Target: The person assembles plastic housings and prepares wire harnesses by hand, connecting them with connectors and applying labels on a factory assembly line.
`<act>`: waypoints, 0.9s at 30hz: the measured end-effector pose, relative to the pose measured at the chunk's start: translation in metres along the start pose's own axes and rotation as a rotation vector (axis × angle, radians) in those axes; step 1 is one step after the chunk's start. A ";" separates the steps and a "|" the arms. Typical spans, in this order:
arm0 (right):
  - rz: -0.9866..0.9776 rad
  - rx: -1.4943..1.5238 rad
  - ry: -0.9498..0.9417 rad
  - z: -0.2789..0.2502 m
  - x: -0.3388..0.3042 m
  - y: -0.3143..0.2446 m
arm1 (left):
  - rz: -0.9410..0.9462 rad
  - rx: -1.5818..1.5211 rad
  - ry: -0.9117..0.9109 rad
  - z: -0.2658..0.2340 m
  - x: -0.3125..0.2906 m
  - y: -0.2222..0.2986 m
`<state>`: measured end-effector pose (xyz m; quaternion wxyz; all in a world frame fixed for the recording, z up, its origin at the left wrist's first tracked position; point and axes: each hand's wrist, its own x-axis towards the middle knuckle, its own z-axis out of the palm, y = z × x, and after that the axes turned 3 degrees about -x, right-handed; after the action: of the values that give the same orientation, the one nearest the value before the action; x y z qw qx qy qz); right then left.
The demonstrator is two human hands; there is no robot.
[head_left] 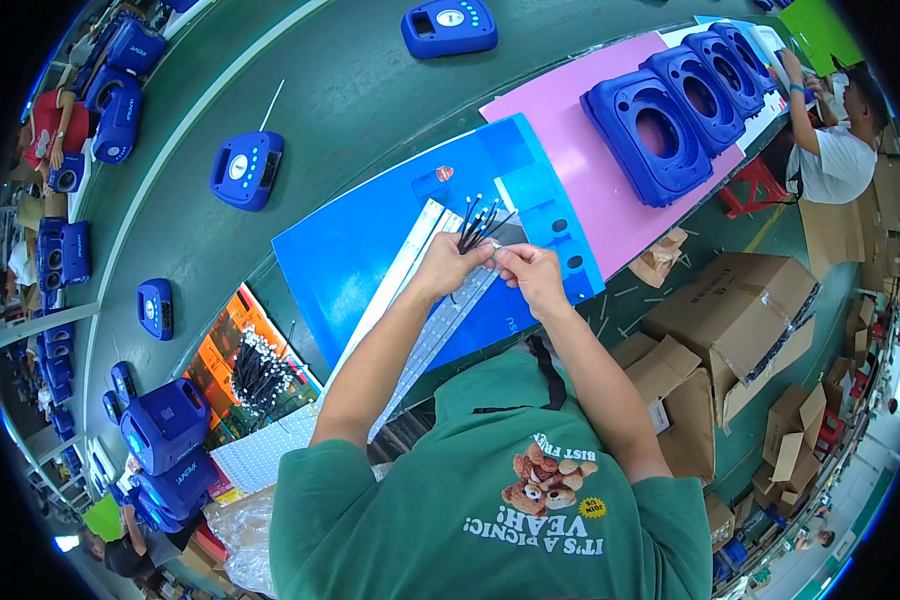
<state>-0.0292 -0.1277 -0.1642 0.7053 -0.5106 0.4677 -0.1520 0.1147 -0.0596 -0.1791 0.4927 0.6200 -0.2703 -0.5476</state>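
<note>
My left hand (448,266) is closed round a small bunch of black wires (475,228) with white tips, which fan out above the fingers. My right hand (533,272) is pinched close against the left fingertips; a tiny whitish piece shows between the two hands, too small to name. Beneath both hands, long white strips (440,325) with rows of small dots lie slantwise over a blue printed sheet (345,255). A larger heap of the same white-tipped black wires (260,375) rests on an orange printed sheet (207,362) to the left.
Several blue plastic housings (652,135) with round openings stand on a pink sheet (560,95) at right. Blue speaker-like units (247,170) sit on the green surface beyond. Cardboard boxes (735,305) are on the floor at right. A co-worker (840,150) sits at far right.
</note>
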 end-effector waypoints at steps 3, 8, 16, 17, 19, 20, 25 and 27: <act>-0.127 -0.217 0.024 0.001 -0.002 0.002 | -0.003 -0.022 0.009 0.001 0.001 0.000; -0.663 -0.845 0.245 0.002 -0.004 -0.004 | 0.003 0.002 -0.008 0.002 0.001 0.004; -0.340 -0.477 0.165 0.002 -0.005 -0.006 | -0.034 0.131 -0.077 -0.002 0.000 0.011; -0.437 -0.446 0.190 0.003 -0.006 -0.006 | -0.034 0.130 -0.075 -0.002 0.000 0.010; -0.482 -0.464 0.216 0.003 -0.004 -0.002 | 0.009 0.042 -0.053 -0.001 0.000 0.005; -0.526 -0.482 0.247 0.004 -0.004 0.000 | 0.010 0.042 -0.053 0.000 0.000 0.006; -0.510 -0.507 0.274 0.003 -0.004 0.004 | -0.047 0.161 -0.008 0.004 -0.004 0.016; -0.493 -0.464 0.284 0.007 -0.006 0.001 | -0.007 0.137 0.000 0.006 -0.004 0.014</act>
<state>-0.0267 -0.1195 -0.1620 0.4410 -0.7282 0.4458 -0.2767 0.1109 -0.0631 -0.1645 0.4473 0.6531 -0.3050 -0.5295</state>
